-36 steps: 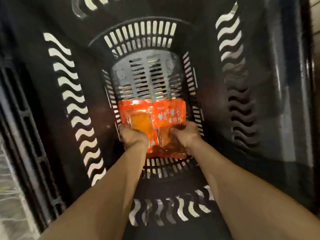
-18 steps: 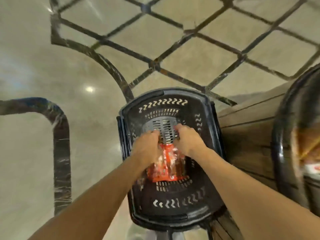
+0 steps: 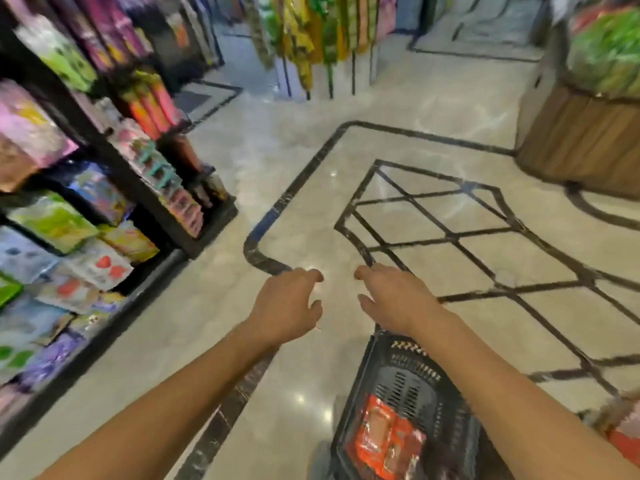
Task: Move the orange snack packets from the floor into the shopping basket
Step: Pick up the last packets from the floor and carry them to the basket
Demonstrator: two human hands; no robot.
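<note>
The black shopping basket (image 3: 446, 431) stands on the floor at the bottom right of the head view, partly under my right forearm. Orange snack packets (image 3: 384, 441) lie flat on its slotted bottom. My left hand (image 3: 287, 306) hovers above the floor to the left of the basket, fingers loosely curled and holding nothing. My right hand (image 3: 394, 299) hangs above the basket's far end, fingers relaxed and empty. Both hands are well above the packets and apart from them.
A dark shelf unit (image 3: 104, 188) packed with colourful snack bags runs along the left. A round wooden display stand (image 3: 585, 133) is at the upper right. Hanging goods (image 3: 322, 32) stand at the far end. Pale marble floor (image 3: 304, 168) with black inlay lines spreads ahead.
Both hands have let go of the orange packets and lifted out of the basket. The view has swung up from the basket's inside to the shop aisle.
</note>
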